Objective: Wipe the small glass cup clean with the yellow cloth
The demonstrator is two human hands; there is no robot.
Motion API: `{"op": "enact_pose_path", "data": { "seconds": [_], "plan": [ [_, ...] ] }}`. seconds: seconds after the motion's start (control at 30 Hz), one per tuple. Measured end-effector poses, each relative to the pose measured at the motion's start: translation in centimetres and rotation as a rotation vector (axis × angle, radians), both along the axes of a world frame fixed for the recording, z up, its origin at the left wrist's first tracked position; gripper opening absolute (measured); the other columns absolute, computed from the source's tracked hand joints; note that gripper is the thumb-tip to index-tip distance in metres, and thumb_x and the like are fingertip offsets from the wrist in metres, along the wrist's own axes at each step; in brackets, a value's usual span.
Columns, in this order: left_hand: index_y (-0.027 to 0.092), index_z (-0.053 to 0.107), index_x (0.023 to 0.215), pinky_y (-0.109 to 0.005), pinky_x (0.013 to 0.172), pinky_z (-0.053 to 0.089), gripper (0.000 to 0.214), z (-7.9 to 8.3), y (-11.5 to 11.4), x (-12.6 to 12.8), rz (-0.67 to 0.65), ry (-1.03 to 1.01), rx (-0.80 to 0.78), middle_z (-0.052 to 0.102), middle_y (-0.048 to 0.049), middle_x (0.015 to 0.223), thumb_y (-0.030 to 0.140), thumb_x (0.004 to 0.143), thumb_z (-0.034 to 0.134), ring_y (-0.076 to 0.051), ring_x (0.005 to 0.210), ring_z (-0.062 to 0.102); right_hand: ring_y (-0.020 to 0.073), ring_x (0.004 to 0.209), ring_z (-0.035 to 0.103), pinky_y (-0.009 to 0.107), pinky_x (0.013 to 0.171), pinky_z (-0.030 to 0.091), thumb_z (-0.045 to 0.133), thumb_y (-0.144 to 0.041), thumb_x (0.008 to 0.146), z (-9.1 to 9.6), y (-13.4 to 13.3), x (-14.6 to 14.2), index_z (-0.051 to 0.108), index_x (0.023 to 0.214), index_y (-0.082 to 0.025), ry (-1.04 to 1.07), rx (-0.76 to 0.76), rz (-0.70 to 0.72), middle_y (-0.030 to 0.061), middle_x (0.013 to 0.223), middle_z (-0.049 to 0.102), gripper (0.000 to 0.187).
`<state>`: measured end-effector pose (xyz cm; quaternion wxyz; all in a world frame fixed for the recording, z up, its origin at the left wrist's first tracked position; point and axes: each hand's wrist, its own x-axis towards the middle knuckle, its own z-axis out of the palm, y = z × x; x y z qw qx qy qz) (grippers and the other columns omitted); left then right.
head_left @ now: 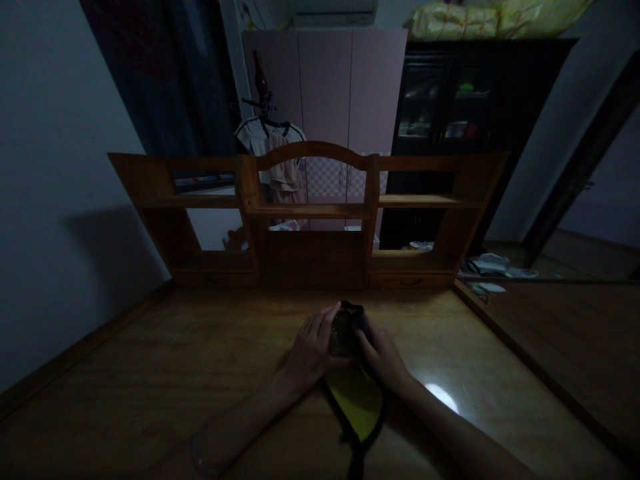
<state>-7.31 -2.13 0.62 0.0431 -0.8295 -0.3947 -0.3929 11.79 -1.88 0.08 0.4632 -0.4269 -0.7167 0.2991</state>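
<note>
Both hands are around a small dark object (344,333) above the wooden desk, near its middle; its kind is hard to make out in the dim light. My left hand (311,343) is curled along its left side, thumb across the near edge. On the other side, my right hand (384,357) grips it with the thumb on its top. Below the hands lies a yellow flap-like piece (357,400) with a black edge, tapering toward me into a dark strap (356,461). Whether the yellow piece joins the dark object is hidden by the hands.
A wooden shelf unit (310,212) rises along the far edge of the desk (200,360). At the left is a wall (60,200). A raised wooden rim (530,363) borders the right side. Behind stand a pink wardrobe (325,87) and a dark cabinet (485,73).
</note>
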Motion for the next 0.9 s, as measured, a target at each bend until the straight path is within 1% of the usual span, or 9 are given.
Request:
{"op": "enact_pose_path", "data": {
  "seconds": [0.13, 0.23, 0.37, 0.5, 0.63, 0.73, 0.9],
  "plan": [
    [0.025, 0.025, 0.145, -0.045, 0.111, 0.037, 0.089, 0.3, -0.2, 0.1, -0.03, -0.106, -0.122, 0.042, -0.0111, 0.141, 0.038, 0.074, 0.077, -0.027, 0.132, 0.041, 0.0247, 0.088, 0.065, 0.035, 0.08, 0.05, 0.047, -0.038, 0.094, 0.8, -0.4, 0.0, 0.062, 0.113, -0.02, 0.038, -0.013, -0.037, 0.0059, 0.099, 0.071, 0.03],
    [0.025, 0.031, 0.14, -0.045, 0.112, 0.036, 0.082, 0.6, -0.1, 0.3, -0.04, -0.224, -0.163, 0.042, -0.0104, 0.139, 0.031, 0.073, 0.079, -0.026, 0.132, 0.04, 0.0254, 0.094, 0.064, 0.036, 0.084, 0.049, 0.05, -0.042, 0.092, 1.3, -0.4, -0.1, 0.063, 0.111, -0.021, 0.122, -0.082, -0.03, 0.0047, 0.102, 0.071, 0.031],
    [0.023, 0.036, 0.135, -0.044, 0.107, 0.041, 0.08, 0.6, 0.4, 0.4, -0.015, -0.39, -0.204, 0.046, -0.0106, 0.135, 0.027, 0.069, 0.081, -0.027, 0.126, 0.047, 0.0271, 0.111, 0.059, 0.039, 0.097, 0.044, 0.057, -0.043, 0.089, 1.5, -0.2, -0.3, 0.062, 0.118, -0.023, 0.308, -0.212, 0.072, 0.0043, 0.118, 0.068, 0.036],
    [0.022, 0.035, 0.134, -0.042, 0.102, 0.045, 0.081, 0.2, 0.8, 0.3, 0.019, -0.499, -0.276, 0.05, -0.0103, 0.132, 0.025, 0.067, 0.081, -0.025, 0.121, 0.053, 0.0257, 0.113, 0.059, 0.037, 0.095, 0.046, 0.061, -0.043, 0.086, 1.4, -0.1, -0.6, 0.062, 0.119, -0.027, 0.47, -0.384, 0.202, 0.0026, 0.119, 0.067, 0.037],
    [0.022, 0.037, 0.132, -0.042, 0.102, 0.045, 0.078, 0.1, 1.0, 0.2, 0.026, -0.508, -0.268, 0.051, -0.01, 0.13, 0.025, 0.067, 0.081, -0.025, 0.119, 0.054, 0.0238, 0.107, 0.063, 0.034, 0.09, 0.049, 0.062, -0.043, 0.085, 0.8, 0.0, -0.9, 0.062, 0.119, -0.028, 0.579, -0.506, 0.258, 0.0026, 0.113, 0.069, 0.037],
    [0.022, 0.038, 0.133, -0.042, 0.103, 0.044, 0.077, 0.2, 0.9, 0.2, 0.006, -0.471, -0.218, 0.049, -0.0108, 0.132, 0.028, 0.068, 0.08, -0.026, 0.122, 0.052, 0.0239, 0.101, 0.065, 0.036, 0.089, 0.05, 0.063, -0.043, 0.084, 0.5, 0.1, -1.0, 0.064, 0.116, -0.026, 0.656, -0.545, 0.284, 0.0034, 0.11, 0.07, 0.036],
    [0.022, 0.037, 0.135, -0.044, 0.106, 0.042, 0.081, 0.5, 0.5, 0.2, -0.033, -0.402, -0.154, 0.046, -0.0113, 0.135, 0.035, 0.069, 0.081, -0.027, 0.126, 0.048, 0.0255, 0.111, 0.061, 0.036, 0.096, 0.046, 0.067, -0.04, 0.082, 0.6, 0.3, -1.0, 0.066, 0.114, -0.027, 0.676, -0.529, 0.252, 0.0023, 0.115, 0.069, 0.035]
  ]
}}
